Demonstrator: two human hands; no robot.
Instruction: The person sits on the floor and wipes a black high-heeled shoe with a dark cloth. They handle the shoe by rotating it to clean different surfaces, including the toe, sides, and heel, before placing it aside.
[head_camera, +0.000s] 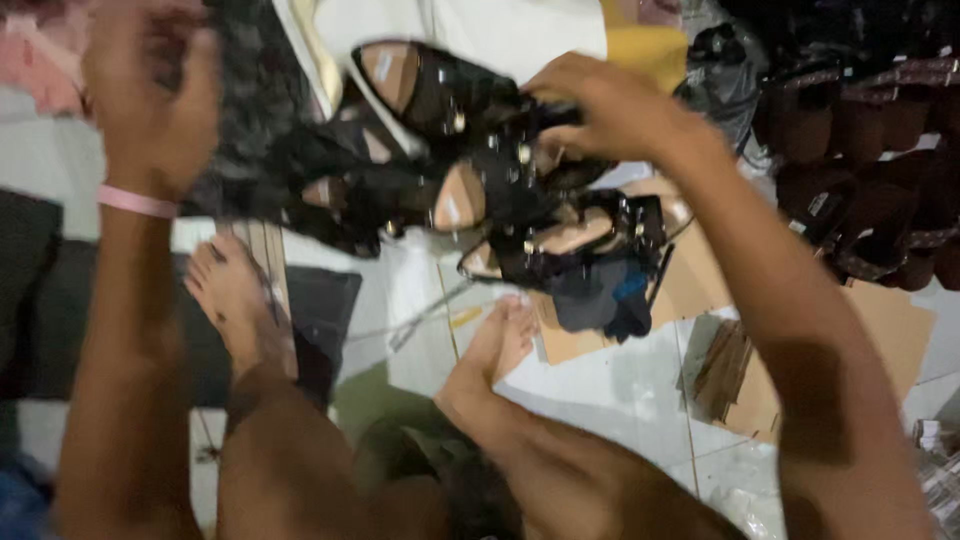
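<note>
Head view: right hand (600, 105) is closed over the top of a bunch of black studded sandals (480, 180), held above the tiled floor (620, 390). The sandals hang clustered; the uppermost one's tan insole faces the camera, its long axis running from upper left to lower right. Left hand (150, 90) is raised at upper left, blurred; its grip cannot be determined. A pink wristband (137, 202) circles the left wrist. Flattened cardboard (880, 340) lies on the floor beneath
</note>
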